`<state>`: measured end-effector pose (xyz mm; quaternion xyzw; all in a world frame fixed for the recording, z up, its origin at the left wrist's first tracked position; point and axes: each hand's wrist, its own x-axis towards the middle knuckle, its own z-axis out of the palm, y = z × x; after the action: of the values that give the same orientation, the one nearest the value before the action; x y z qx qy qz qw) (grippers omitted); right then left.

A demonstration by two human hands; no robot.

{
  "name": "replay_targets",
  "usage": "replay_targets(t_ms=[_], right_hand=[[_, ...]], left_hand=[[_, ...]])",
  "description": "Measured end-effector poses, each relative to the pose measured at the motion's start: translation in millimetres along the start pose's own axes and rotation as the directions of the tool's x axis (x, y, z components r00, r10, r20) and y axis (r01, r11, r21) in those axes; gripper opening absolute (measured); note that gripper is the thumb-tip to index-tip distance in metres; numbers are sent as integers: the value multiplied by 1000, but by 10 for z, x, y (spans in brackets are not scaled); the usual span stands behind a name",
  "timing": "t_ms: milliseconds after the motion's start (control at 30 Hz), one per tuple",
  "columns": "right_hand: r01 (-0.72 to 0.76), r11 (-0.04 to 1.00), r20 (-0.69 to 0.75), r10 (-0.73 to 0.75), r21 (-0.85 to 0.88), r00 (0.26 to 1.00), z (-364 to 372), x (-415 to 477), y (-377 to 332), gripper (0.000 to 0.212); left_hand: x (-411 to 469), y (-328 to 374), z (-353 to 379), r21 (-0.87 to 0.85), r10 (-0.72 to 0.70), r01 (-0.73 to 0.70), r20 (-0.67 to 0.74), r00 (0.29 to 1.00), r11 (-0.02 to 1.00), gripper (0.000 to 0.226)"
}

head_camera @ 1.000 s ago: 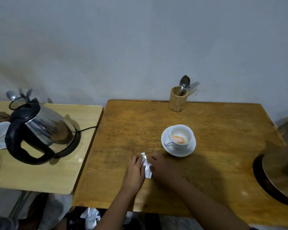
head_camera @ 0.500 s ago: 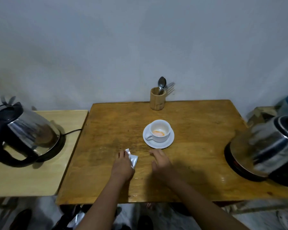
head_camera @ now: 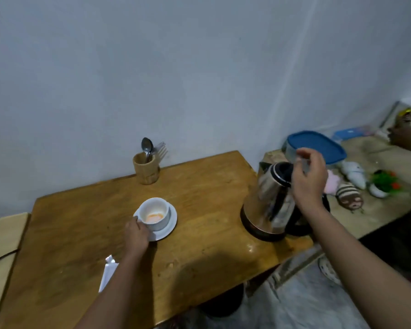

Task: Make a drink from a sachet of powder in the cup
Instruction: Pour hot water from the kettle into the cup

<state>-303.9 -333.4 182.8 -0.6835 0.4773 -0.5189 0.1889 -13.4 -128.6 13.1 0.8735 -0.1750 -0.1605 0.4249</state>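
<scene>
Now at the water step: powder [head_camera: 154,217] in cup [head_camera: 155,213], kettle [head_camera: 269,200] next.
Left hand [head_camera: 136,235] pinches saucer [head_camera: 170,225] edge; right hand [head_camera: 309,176] half-curled, empty, near kettle top — needs handle grip.

This looks like a plain room in a home, used as a small tea corner. A worn wooden table [head_camera: 199,233] stands against a bare pale wall [head_camera: 176,67], with a wooden cutlery holder [head_camera: 146,169] at centre frame and a steel electric kettle [head_camera: 268,200] at right. At far right, a low surface holds soft toys [head_camera: 349,198], a blue-lidded container [head_camera: 316,146] and a small potted plant [head_camera: 382,184].
</scene>
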Motion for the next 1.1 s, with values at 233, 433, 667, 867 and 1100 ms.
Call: replay_targets(t_ms=[233, 433, 667, 867, 1100], right_hand=[[-448, 892, -37, 446, -58, 894, -429, -55, 779, 31], [-719, 652, 23, 737, 238, 676, -291, -369, 820, 53], [-741, 549, -101, 824, 387, 558, -179, -348, 849, 27], [-719, 565, -162, 818, 403, 552, -126, -247, 658, 32], [-620, 752, -206, 658, 225, 724, -130, -85, 431, 30]], left_hand=[[17, -59, 119, -121, -48, 42, -44, 998, 992, 32], [-14, -76, 128, -125, -16, 7, -68, 998, 992, 29], [-88, -166, 68, -188, 7, -3, 18, 1000, 982, 31], [-31, -170, 46, -112, 4, -1, 30, 1000, 994, 31], [49, -134, 5, -56, 39, -37, 27, 999, 998, 28]])
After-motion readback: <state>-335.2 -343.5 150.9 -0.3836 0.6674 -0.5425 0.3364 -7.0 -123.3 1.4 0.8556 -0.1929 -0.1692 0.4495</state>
